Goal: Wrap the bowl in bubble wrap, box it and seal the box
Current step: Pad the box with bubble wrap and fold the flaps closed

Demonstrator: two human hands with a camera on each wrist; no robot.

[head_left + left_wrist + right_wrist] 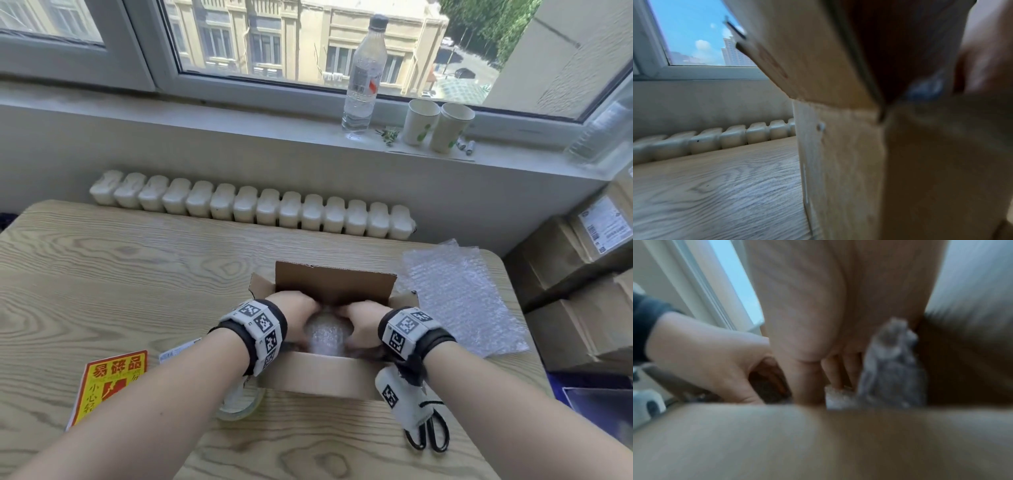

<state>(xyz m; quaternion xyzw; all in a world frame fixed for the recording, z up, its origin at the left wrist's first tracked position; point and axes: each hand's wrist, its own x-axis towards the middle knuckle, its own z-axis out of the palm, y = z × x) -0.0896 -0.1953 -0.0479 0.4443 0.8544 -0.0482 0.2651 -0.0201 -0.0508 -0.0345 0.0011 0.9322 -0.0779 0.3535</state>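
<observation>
Cardboard box [318,371], flaps up, takes the wrapped bowl [328,334] as both hands [297,313] [361,325] cup it inside; wrapping looks done, closing and taping with the tape [239,404] remain.

The bowl [327,334], swathed in clear bubble wrap, sits inside the open brown cardboard box [318,375] near the tabletop's front edge. The box's flaps stand up, the far one upright. A spare sheet of bubble wrap [459,294] lies flat just to the right of the box.
</observation>
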